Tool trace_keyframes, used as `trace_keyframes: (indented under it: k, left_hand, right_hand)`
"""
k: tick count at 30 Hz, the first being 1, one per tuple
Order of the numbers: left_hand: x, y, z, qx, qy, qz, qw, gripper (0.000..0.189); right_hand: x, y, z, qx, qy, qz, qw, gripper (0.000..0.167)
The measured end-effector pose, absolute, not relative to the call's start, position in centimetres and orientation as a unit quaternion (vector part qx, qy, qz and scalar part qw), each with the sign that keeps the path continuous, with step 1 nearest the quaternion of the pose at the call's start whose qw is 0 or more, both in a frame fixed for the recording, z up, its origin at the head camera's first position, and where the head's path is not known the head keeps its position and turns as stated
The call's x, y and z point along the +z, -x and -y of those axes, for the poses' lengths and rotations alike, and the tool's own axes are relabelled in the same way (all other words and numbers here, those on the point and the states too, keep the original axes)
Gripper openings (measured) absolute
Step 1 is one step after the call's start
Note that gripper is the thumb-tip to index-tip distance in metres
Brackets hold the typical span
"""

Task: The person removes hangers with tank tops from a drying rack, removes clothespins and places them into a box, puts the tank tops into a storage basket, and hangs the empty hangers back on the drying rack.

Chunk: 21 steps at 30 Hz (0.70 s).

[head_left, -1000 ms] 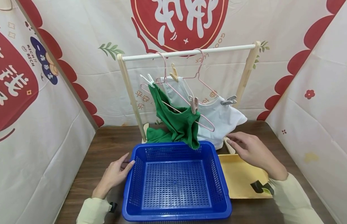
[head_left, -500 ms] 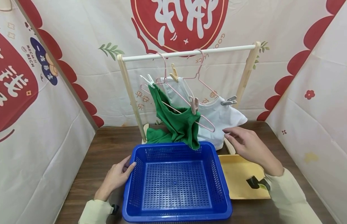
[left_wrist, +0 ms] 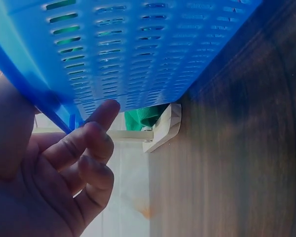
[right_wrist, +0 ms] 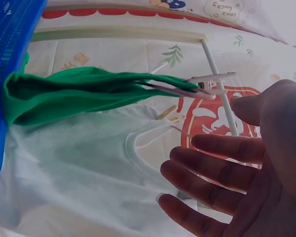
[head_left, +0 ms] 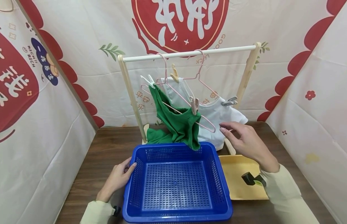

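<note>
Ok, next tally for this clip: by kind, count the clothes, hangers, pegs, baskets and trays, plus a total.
Clothes: 2 (green garment, white shirt)
Hangers: 2
Pegs: 4 (white peg, yellow peg, pink peg, grey peg)
Basket: 1
Tray: 1
Total: 10

Right hand (head_left: pixel 247 143) shifted left, higher in head view, fingers (head_left: pixel 231 125) closer to the front pink hanger (head_left: pixel 214 128).

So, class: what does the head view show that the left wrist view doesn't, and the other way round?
Only the head view: the right hand, the yellow tray and the grey clothespin.
Only the left wrist view: the palm of the left hand.
Both: the left hand itself, the blue basket, the green garment, the wooden rack and the table.
</note>
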<state>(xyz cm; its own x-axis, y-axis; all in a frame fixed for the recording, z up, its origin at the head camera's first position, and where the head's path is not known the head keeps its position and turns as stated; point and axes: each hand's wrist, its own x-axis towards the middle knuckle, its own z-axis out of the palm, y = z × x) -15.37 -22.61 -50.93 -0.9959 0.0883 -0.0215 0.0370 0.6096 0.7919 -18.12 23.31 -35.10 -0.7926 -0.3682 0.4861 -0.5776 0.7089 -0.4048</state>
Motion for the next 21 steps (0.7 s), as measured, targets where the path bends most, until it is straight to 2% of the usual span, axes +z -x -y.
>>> trace_keyframes:
  k: [9,21]
  left_hand:
    - [-50.9,15.2,22.4,0.467,-0.019,-0.883,0.035,0.052]
    - [-51.1,15.3,22.3,0.504,0.003,-0.863,0.042,0.057]
  right_hand:
    - [-34.2,18.6,-22.0,0.312,-0.244,0.903,0.169,0.030]
    - [-33.1,19.7,-19.5,0.338,-0.247,0.889,0.183,0.032]
